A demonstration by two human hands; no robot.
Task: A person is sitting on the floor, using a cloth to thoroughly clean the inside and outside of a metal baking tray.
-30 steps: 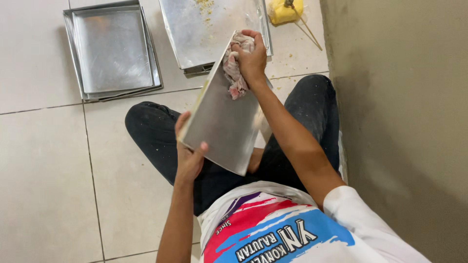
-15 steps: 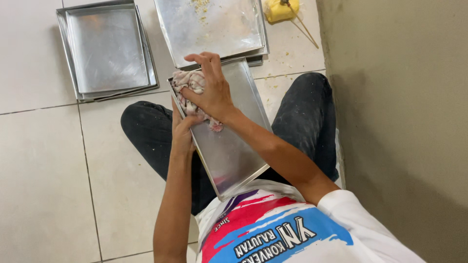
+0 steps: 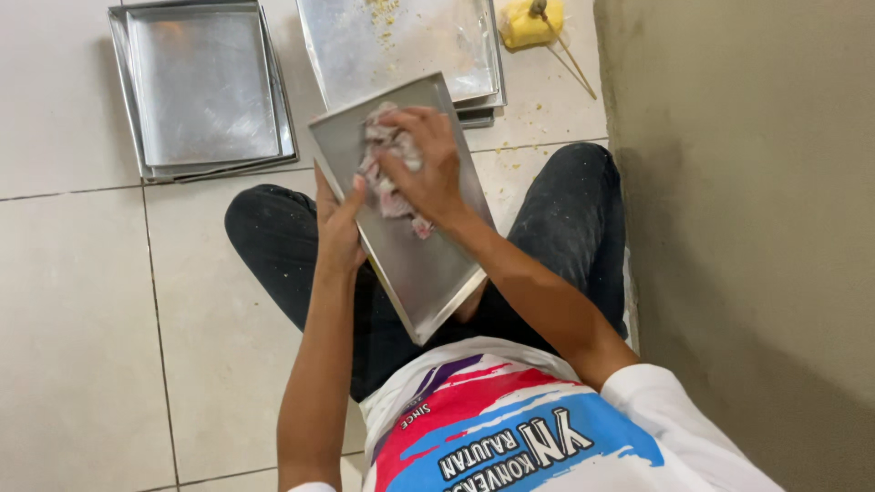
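Note:
I sit on a tiled floor with a rectangular metal baking tray (image 3: pixel 428 273) tilted over my lap. My left hand (image 3: pixel 339 223) grips the tray's left edge, thumb on its inner face. My right hand (image 3: pixel 427 169) presses a crumpled pinkish-white rag (image 3: pixel 387 178) against the upper part of the tray's inside. The rag is partly hidden under my fingers.
A stack of square metal trays (image 3: pixel 202 87) lies on the floor at upper left. Another tray with yellow crumbs (image 3: pixel 396 46) lies straight ahead. A yellow object with thin sticks (image 3: pixel 533 23) sits at the top right. A grey wall (image 3: pixel 747 228) stands close on my right.
The tray has turned from standing steeply to lying flatter over my lap. My right hand with the rag has moved from the tray's top edge to its inner face.

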